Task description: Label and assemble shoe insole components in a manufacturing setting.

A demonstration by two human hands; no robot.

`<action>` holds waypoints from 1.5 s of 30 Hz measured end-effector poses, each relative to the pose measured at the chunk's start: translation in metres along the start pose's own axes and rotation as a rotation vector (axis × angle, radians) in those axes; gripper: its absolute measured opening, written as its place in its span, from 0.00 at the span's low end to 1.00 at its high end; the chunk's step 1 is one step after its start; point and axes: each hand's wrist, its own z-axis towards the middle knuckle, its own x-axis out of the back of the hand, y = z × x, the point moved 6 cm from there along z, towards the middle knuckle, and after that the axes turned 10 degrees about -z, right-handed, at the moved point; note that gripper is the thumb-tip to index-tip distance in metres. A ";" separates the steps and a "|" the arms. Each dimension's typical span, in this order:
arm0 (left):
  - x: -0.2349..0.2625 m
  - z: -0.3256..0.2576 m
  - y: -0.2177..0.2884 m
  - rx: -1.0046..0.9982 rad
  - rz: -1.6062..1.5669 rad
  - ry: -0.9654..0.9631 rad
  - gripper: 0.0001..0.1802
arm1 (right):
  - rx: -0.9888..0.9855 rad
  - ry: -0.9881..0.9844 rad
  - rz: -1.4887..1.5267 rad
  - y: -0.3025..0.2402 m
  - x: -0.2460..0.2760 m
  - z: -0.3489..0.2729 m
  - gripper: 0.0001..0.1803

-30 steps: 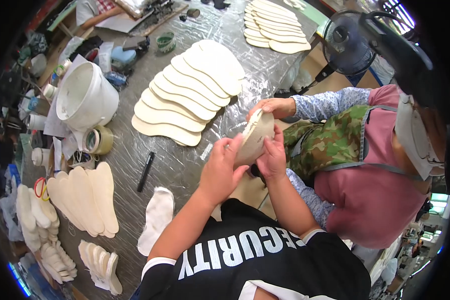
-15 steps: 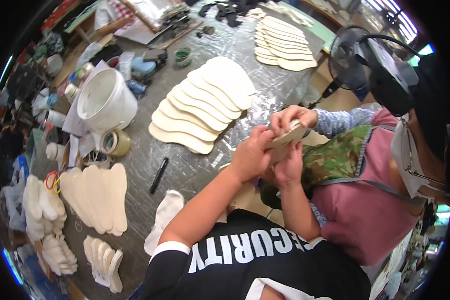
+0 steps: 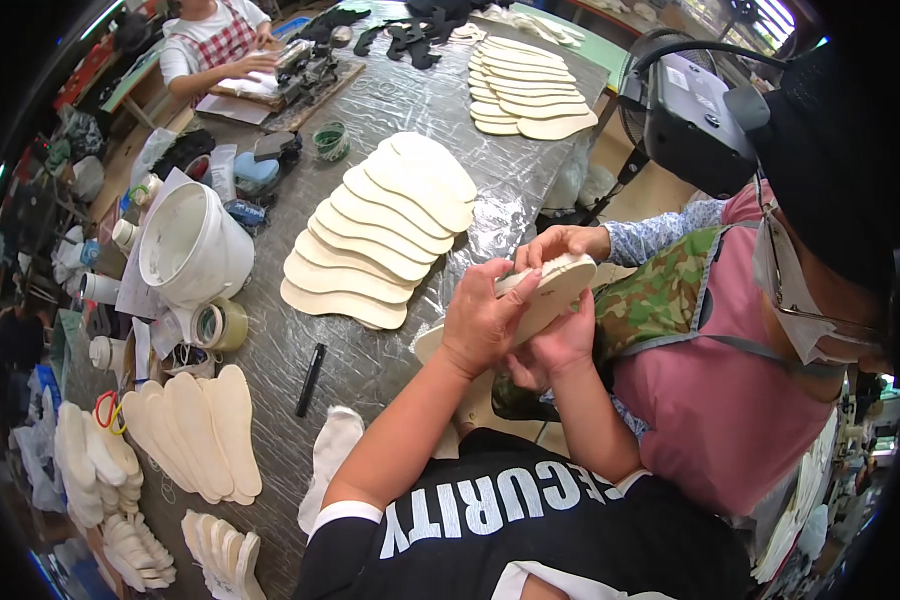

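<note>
At four o'clock from the fanned pile (image 3: 380, 235), left hand (image 3: 482, 318) and right hand (image 3: 565, 342) are clamping one insole stack (image 3: 562, 291), a co-worker's hand (image 3: 570, 243) is touching its upper edge, and uneven pulling could be shifting layers out of line.

Your two forearms rise from the lower edge and draw together ahead of your chest, the left forearm (image 3: 395, 425) slanting up to the right, the right forearm (image 3: 600, 415) leaning slightly left, both bare. Your left hand (image 3: 482, 318) shows its back, its thumb stretched up and rightward, its fingers bent in a grip. Your right hand (image 3: 562, 340) sits just beside it and a little lower, cupped from below, with some fingers curled leftward and partly hidden. Your wrists stay well apart, and both elbows are bent
</note>
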 end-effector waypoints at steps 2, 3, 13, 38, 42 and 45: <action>0.003 0.003 0.008 -0.104 0.081 0.004 0.27 | -0.058 -0.015 0.128 0.000 -0.001 0.001 0.27; 0.001 0.002 0.008 -0.106 0.080 0.004 0.27 | -0.056 -0.016 0.128 -0.001 0.004 0.001 0.27; -0.019 0.012 0.014 -0.189 0.193 -0.087 0.24 | -0.060 0.091 0.023 -0.014 0.004 -0.001 0.29; -0.088 0.070 0.012 -0.023 -0.199 -0.314 0.09 | -0.102 -0.294 0.122 -0.080 0.037 0.034 0.35; -0.068 0.059 0.001 0.017 -0.287 -0.279 0.11 | 0.007 0.081 -0.099 -0.077 0.040 0.033 0.37; -0.066 0.062 0.005 -0.026 -0.388 -0.254 0.10 | -0.048 0.127 -0.331 -0.088 0.048 0.029 0.25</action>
